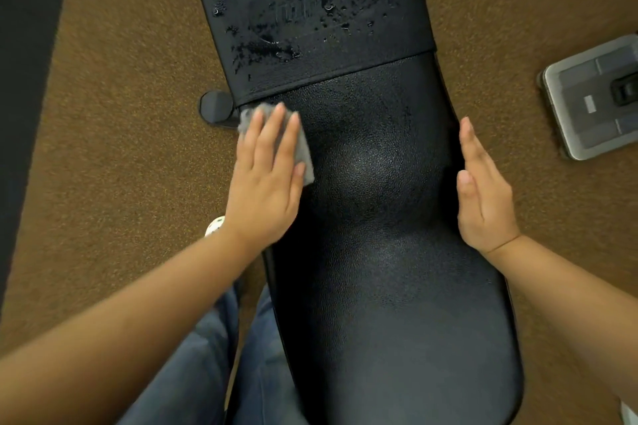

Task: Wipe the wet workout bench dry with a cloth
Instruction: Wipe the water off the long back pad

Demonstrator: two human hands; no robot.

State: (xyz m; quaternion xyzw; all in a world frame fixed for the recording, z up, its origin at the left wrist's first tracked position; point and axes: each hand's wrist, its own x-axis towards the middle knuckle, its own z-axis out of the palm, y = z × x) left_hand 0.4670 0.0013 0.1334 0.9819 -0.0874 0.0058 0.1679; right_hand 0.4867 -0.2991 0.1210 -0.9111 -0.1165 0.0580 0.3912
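As the seat (379,269) is being wiped with cloth (307,159) under the flat left hand (266,183), the empty right hand (483,197) is being held flat. A reach to the wet backrest (310,55) is judged next.

We take this for a gym or home workout room. A long black padded workout bench (379,252), split into seat and back pad, stands on speckled brown carpet (121,148). A grey equipment base (587,100) sits off its right edge, and a dark strip (24,79) of flooring lies beyond its left.
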